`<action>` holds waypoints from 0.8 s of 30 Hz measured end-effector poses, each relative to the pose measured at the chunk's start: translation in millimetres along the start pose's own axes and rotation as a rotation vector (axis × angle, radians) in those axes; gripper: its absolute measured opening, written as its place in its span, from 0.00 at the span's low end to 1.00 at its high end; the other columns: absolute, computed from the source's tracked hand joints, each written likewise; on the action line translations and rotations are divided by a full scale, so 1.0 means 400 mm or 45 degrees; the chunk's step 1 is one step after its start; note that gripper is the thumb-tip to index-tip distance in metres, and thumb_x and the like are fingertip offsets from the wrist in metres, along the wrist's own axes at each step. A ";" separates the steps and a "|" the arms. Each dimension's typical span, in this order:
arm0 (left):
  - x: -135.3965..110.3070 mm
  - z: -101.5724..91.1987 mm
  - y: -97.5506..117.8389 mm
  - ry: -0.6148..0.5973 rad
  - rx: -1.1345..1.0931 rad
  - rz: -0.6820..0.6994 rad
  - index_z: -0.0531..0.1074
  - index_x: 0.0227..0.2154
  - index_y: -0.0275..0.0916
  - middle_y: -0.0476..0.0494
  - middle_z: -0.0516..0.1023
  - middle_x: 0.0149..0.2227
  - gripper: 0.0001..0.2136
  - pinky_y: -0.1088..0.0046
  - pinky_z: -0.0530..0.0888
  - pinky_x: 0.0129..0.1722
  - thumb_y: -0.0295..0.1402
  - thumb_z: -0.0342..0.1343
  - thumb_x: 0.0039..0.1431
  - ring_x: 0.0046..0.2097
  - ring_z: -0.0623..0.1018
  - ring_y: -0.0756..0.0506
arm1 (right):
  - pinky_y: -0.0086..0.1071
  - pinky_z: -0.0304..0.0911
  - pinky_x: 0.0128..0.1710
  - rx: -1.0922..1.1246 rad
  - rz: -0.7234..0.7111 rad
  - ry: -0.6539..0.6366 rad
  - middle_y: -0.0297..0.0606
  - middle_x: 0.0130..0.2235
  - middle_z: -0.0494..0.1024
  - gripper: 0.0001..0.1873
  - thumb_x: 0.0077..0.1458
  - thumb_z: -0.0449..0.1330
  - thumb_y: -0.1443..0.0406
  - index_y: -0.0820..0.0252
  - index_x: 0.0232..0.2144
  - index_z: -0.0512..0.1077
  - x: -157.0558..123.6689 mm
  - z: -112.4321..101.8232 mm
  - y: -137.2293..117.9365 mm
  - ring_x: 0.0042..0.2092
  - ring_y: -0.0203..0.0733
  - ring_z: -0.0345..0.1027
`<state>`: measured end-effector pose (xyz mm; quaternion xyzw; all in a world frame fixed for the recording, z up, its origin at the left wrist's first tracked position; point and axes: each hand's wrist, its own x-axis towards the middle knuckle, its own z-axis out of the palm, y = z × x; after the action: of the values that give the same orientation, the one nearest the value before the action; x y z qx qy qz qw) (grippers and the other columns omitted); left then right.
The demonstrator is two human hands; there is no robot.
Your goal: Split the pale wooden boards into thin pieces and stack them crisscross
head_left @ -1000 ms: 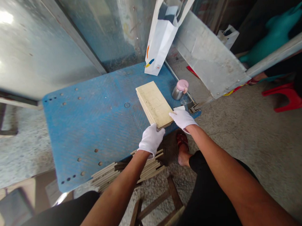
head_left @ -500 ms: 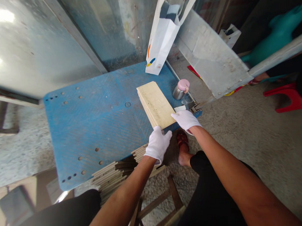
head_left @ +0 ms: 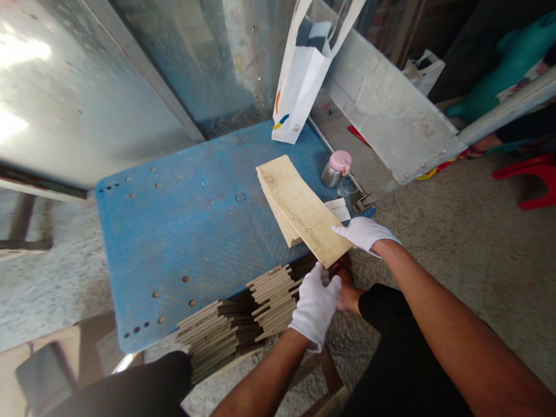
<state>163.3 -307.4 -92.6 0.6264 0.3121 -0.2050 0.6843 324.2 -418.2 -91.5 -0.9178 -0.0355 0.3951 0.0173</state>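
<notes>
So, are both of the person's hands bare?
No, the left hand and right hand each wear a white glove.

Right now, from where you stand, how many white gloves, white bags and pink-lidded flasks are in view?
White gloves: 2
White bags: 2
Pink-lidded flasks: 1
Total: 5

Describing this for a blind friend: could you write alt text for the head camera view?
Two white-gloved hands work over a blue perforated board: the right hand is at the end of the top slab of a pale stack, and the left hand is beside more stacked slabs below the board.
</notes>
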 end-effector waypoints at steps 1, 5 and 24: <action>0.006 -0.003 -0.007 -0.006 -0.051 0.017 0.73 0.46 0.37 0.37 0.81 0.45 0.17 0.67 0.74 0.49 0.28 0.60 0.52 0.47 0.79 0.41 | 0.39 0.63 0.43 0.008 -0.019 -0.012 0.60 0.46 0.78 0.37 0.58 0.48 0.42 0.69 0.44 0.78 0.001 -0.001 -0.001 0.49 0.57 0.73; 0.070 -0.028 -0.017 -0.019 -0.309 0.067 0.74 0.45 0.35 0.36 0.79 0.49 0.16 0.63 0.72 0.54 0.32 0.61 0.53 0.51 0.78 0.40 | 0.39 0.62 0.46 0.006 -0.095 0.011 0.60 0.50 0.76 0.38 0.58 0.47 0.42 0.68 0.48 0.76 0.011 -0.008 -0.024 0.52 0.57 0.70; 0.100 -0.070 -0.006 -0.325 -0.857 -0.105 0.73 0.50 0.35 0.34 0.79 0.49 0.26 0.60 0.77 0.49 0.38 0.68 0.48 0.46 0.80 0.39 | 0.35 0.63 0.42 0.182 -0.103 0.213 0.50 0.43 0.80 0.29 0.55 0.53 0.43 0.59 0.38 0.80 0.004 -0.050 -0.032 0.46 0.52 0.73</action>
<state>185.7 -275.6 -122.2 0.3222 0.2991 -0.1946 0.8768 338.9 -405.5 -78.1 -0.9419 -0.0427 0.3174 0.1017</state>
